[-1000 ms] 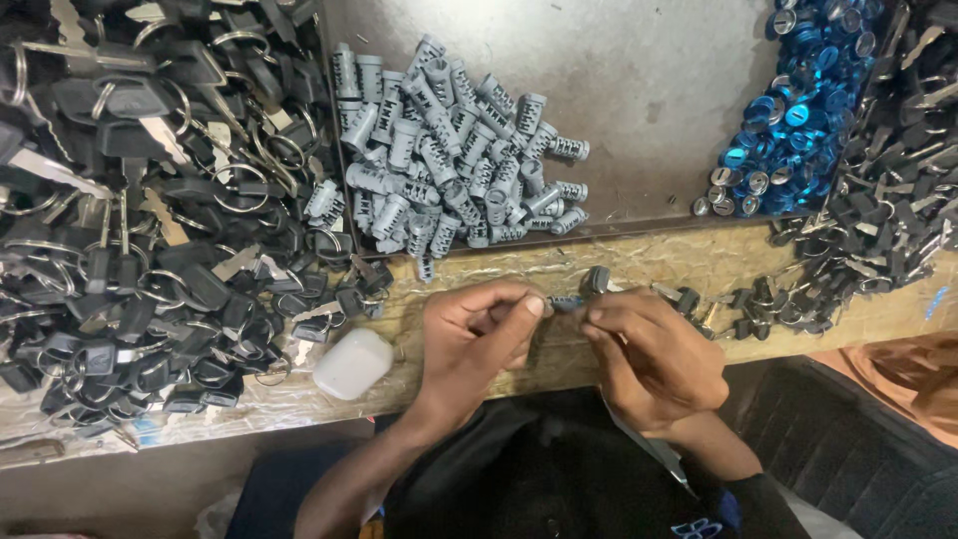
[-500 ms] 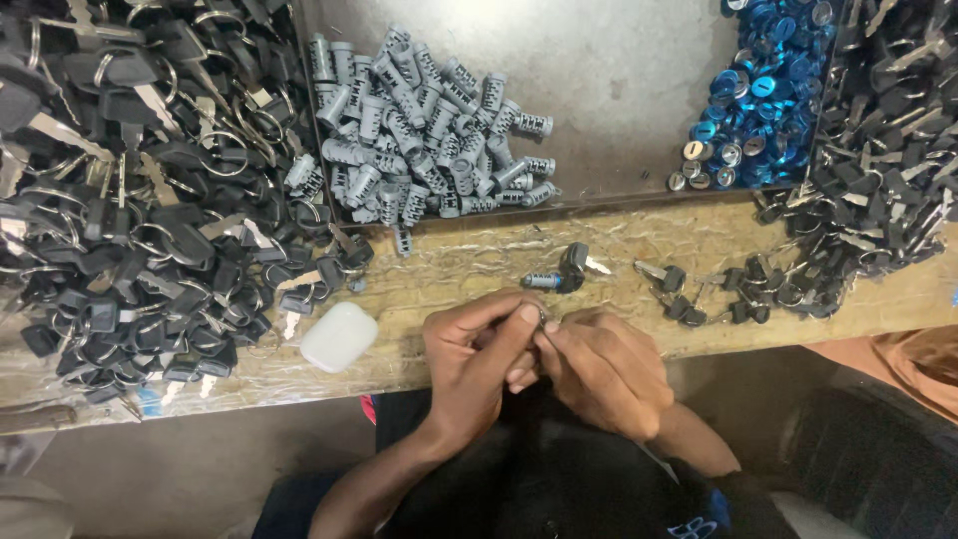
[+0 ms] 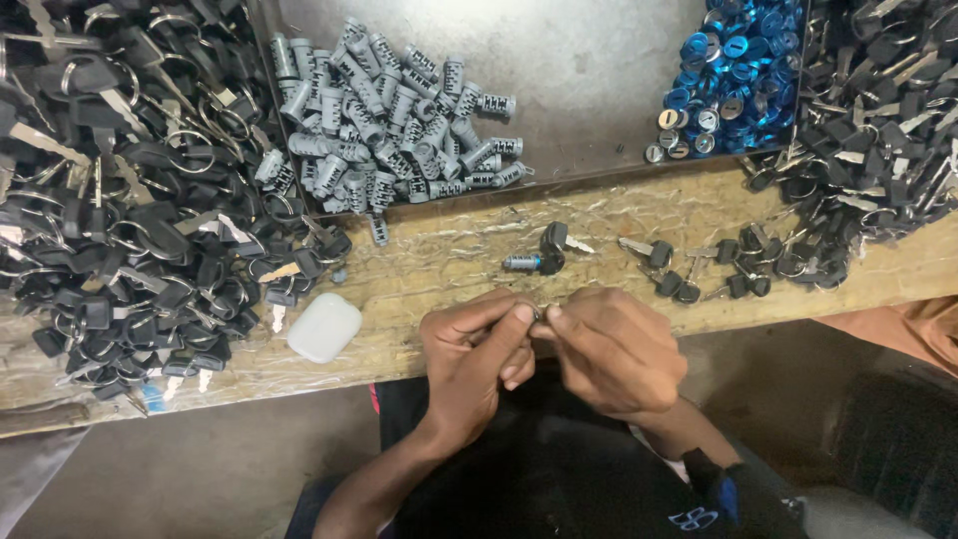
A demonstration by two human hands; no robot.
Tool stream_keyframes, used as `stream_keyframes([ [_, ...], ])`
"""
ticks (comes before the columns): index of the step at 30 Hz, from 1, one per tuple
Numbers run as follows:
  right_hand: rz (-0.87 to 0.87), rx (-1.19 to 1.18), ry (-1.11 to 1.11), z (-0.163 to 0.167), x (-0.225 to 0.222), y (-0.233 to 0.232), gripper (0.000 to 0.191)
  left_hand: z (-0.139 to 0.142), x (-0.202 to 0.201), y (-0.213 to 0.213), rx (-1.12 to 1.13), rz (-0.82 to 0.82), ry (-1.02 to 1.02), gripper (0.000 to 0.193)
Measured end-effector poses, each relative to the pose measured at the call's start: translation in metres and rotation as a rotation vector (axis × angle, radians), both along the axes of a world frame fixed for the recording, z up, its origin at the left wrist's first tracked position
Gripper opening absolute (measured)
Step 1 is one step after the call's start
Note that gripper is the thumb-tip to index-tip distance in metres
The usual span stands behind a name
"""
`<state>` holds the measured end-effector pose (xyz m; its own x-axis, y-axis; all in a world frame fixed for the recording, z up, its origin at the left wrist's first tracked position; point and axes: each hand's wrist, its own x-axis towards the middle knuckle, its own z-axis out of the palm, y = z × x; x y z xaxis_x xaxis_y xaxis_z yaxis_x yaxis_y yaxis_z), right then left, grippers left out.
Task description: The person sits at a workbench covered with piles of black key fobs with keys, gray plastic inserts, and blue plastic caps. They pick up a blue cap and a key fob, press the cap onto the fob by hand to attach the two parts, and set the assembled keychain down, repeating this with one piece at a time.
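Hands (image 3: 544, 349) pinch small part; keyed lock cylinder (image 3: 539, 256) lies beyond.

Left hand (image 3: 474, 359) and right hand (image 3: 614, 349) meet fingertip to fingertip, each grip pinched.

Black-headed keys (image 3: 130, 220) with silver rings heaped at bench's left end. Grey lock cylinders (image 3: 389, 130) on dull steel tray (image 3: 589, 70). Bright blue caps (image 3: 733, 70) at tray's right edge. White earbud case (image 3: 324, 327) near front edge. Pale scuffed wooden bench (image 3: 449, 250).
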<state>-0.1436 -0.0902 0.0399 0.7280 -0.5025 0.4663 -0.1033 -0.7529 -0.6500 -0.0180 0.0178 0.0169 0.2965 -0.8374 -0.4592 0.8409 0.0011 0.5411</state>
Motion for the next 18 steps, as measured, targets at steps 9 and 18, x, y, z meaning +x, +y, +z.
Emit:
stream_keyframes([
  [9, 0.091, 0.112, 0.062, 0.001, 0.006, -0.014, 0.03, 0.002, 0.039, -0.008, 0.03, -0.31, -0.799, 0.009],
  [18, 0.075, 0.392, 0.352, 0.018, 0.02, -0.065, 0.014, -0.029, 0.036, -0.004, 0.003, -0.147, -0.54, 0.006],
])
